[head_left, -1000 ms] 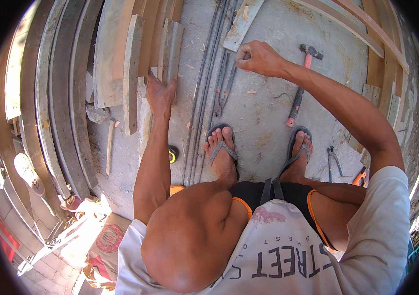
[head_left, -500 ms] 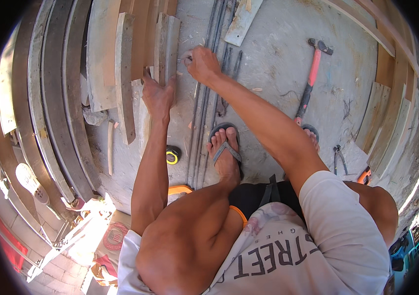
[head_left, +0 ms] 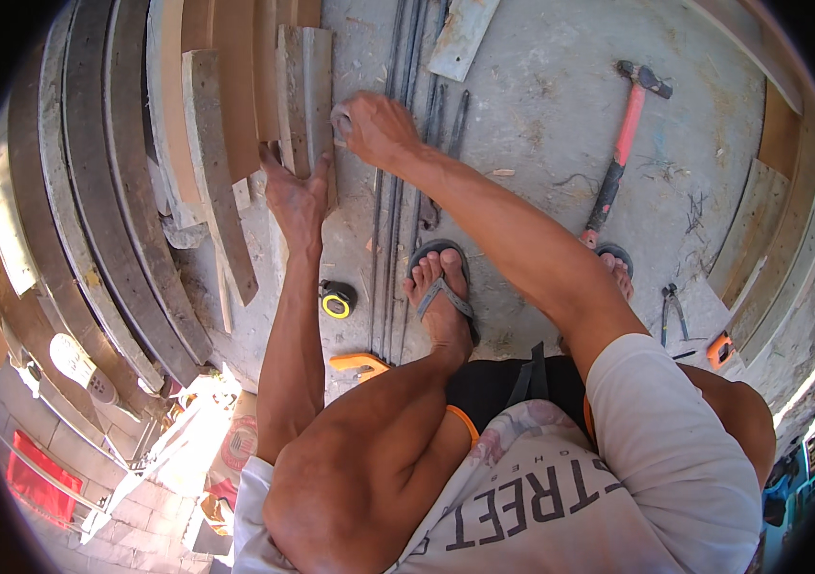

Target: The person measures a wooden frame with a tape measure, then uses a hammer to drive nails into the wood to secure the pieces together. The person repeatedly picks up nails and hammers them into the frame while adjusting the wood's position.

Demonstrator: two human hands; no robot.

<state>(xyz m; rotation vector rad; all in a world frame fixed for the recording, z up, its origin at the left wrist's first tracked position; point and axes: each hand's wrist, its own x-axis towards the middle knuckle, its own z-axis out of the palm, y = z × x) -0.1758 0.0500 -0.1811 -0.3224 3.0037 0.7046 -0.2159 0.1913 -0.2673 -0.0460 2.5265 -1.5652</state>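
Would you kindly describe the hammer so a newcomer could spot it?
On the concrete floor, find the right forearm. To its right lies the hammer, head toward the picture's top, handle end by the right foot. Its red-and-black handle sets it apart from the smaller pincers.

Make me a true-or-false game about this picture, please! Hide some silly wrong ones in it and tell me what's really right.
1. The left hand is at the near ends of two narrow wooden pieces. True.
2. The hammer lies on the floor. True.
3. The right hand is holding the hammer. False: that hand is close to the narrow wooden pieces, away from the hammer.
4. The tape measure is all red. False: it is black and yellow.
5. The person wears big boots. False: they wear flip-flops.
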